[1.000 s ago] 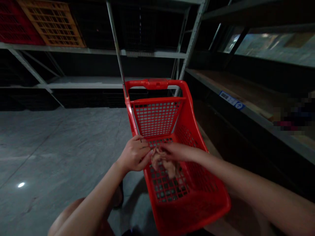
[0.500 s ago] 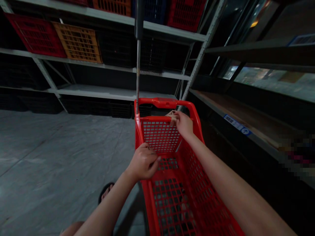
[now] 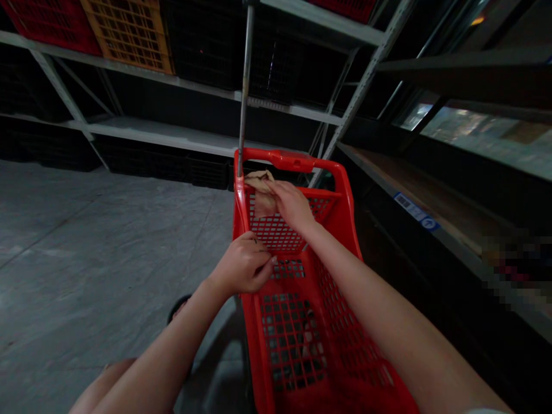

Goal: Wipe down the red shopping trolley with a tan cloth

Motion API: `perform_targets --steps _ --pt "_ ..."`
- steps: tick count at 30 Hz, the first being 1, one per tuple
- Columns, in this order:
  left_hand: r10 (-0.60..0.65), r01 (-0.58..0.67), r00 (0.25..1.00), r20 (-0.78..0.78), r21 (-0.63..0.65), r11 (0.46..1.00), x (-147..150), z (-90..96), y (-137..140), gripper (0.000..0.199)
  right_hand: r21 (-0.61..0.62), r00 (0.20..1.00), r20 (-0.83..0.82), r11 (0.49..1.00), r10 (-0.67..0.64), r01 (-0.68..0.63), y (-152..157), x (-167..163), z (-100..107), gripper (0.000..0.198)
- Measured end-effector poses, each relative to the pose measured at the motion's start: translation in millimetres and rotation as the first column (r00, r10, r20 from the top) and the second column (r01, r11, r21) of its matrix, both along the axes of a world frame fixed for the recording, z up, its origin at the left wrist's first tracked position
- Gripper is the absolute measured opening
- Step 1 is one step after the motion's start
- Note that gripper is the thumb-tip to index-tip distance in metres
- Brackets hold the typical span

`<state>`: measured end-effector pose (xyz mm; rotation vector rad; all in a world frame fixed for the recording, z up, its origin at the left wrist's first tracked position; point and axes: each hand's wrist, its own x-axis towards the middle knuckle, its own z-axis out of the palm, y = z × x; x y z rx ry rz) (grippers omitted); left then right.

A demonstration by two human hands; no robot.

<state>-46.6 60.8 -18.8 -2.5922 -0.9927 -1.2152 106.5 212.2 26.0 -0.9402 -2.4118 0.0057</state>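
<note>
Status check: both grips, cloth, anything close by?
Left grip curled over side of red cart. Right grip holds tan cloth at top edge of mesh panel. Metal pole rises beside cloth.

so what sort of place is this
Probably a shop's storeroom, or perhaps a dim shop floor: a metal rack holding crates, a barcode label on a shelf edge, a red shopping cart.

tan cloth [image 3: 264,203] | crumpled, partly hanging | at far end of upright red basket [image 3: 346,213]

Dim light nearly hid the black crates [image 3: 209,173].
A faint sheen lit the floor [image 3: 129,230]; pixelation masked the right edge.
</note>
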Motion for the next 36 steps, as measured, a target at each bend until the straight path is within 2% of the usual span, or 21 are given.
perform_targets --steps 4,7,9,11,13,17,21,23,26,29,32,34,36 --pt "0.003 -0.003 1.000 -0.023 -0.006 1.000 0 2.7 2 0.038 0.023 0.983 0.027 0.984 -0.180 0.179 15 71 3 0.042" --pt "-0.010 0.009 1.000 -0.010 -0.027 1.000 0 2.7 4 0.038 0.077 0.936 0.014 0.933 -0.353 0.351 23 120 2 0.042" --pt "-0.021 0.021 1.000 0.006 -0.037 0.999 -1 1.0 5 0.039 0.101 0.902 -0.003 0.897 -0.433 0.431 26 135 -2 0.041" --pt "-0.021 0.022 0.999 0.034 -0.045 0.999 -1 -1.4 6 0.040 0.105 0.883 -0.022 0.877 -0.469 0.469 26 132 -7 0.039" --pt "-0.009 0.012 0.997 0.076 -0.046 0.999 0 -3.4 7 0.040 0.107 0.876 -0.053 0.869 -0.480 0.483 24 114 -13 0.037" --pt "0.014 -0.008 0.993 0.117 -0.054 0.999 1 -3.1 8 0.040 0.104 0.923 -0.100 0.918 -0.372 0.382 10 74 -23 0.043" --pt "0.025 -0.020 0.996 0.080 -0.063 0.998 -3 0.5 7 0.039 0.101 0.964 -0.102 0.961 -0.246 0.256 5 64 -29 0.051" --pt "0.033 -0.029 0.997 0.066 -0.057 0.998 -6 1.8 7 0.039 0.099 0.939 -0.170 0.943 -0.299 0.319 12 69 -31 0.045" --pt "0.046 -0.043 0.997 0.059 -0.055 0.998 -9 2.0 8 0.038 0.041 0.849 -0.303 0.884 -0.433 0.466 29 75 -38 0.045" --pt "0.046 -0.044 0.997 0.061 -0.047 0.998 -11 1.0 9 0.038 -0.014 0.809 -0.353 0.868 -0.469 0.497 41 69 -51 0.056" --pt "0.054 -0.051 0.996 0.065 -0.036 0.998 -10 0.7 9 0.037 -0.019 0.768 -0.393 0.839 -0.506 0.543 42 59 -72 0.055" --pt "0.068 -0.066 0.996 0.054 -0.037 0.997 -9 1.1 9 0.038 -0.007 0.784 -0.321 0.829 -0.532 0.559 35 56 -90 0.047" --pt "0.075 -0.073 0.997 0.030 -0.040 0.997 -8 1.4 9 0.039 -0.027 0.823 -0.160 0.836 -0.545 0.548 24 55 -111 0.040"
